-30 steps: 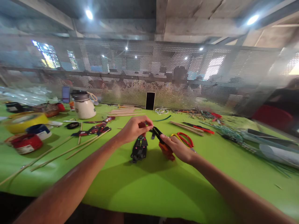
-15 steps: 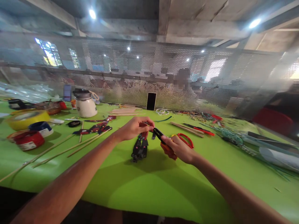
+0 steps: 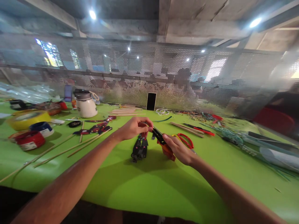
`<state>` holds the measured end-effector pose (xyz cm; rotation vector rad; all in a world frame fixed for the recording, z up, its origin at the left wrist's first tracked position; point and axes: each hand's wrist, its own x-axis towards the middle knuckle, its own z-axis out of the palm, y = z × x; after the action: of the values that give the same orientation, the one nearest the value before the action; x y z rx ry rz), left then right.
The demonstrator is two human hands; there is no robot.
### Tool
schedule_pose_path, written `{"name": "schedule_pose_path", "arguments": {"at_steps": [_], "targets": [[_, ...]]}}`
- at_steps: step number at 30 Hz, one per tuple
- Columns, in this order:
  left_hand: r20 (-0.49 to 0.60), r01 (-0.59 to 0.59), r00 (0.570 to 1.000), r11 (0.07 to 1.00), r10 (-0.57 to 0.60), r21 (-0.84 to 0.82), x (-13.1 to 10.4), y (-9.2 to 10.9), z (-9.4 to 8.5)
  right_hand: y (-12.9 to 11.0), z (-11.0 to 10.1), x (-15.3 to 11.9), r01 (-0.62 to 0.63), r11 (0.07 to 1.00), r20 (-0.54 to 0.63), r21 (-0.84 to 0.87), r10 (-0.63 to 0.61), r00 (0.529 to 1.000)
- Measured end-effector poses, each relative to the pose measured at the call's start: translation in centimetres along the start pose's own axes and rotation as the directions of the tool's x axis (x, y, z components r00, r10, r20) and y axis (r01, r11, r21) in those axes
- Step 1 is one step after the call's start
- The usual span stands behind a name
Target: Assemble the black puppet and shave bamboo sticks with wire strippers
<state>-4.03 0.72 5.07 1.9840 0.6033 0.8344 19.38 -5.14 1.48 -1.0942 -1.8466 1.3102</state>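
Note:
My right hand is wrapped around pliers with black jaws and orange handles. The jaws point up and to the left, meeting the fingertips of my left hand. Those fingers are pinched together at the tip of the pliers; whatever is between them is too small to make out. Directly below my left hand is a flat black jointed cut-out figure with pink and white marks, its top partly hidden by the fingers. Just behind my right hand lie scissors with red and yellow handles.
To the left are a similar dark red figure on thin sticks, paint pots, yellow tape and a white jug. A phone leans on the mesh screen. Bamboo sticks and a red-black tool lie right.
The pliers in my right hand have shifted slightly left, their tip staying at my left fingertips. My left hand and the black figure are almost unchanged.

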Motion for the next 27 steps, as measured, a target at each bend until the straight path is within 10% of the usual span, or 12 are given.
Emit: {"name": "schedule_pose_path", "arguments": {"at_steps": [17,27], "targets": [[-0.084,-0.034,0.996,0.999,0.035,0.008,0.0,-0.5,0.0,0.3,-0.6,0.6,0.103,0.964,0.022,-0.244,-0.101,0.995],[-0.042,-0.023,0.999,0.999,0.024,0.023,-0.1,-0.2,-0.3,1.0,0.6,0.7,0.049,0.994,-0.033,-0.098,-0.052,0.998]]}}
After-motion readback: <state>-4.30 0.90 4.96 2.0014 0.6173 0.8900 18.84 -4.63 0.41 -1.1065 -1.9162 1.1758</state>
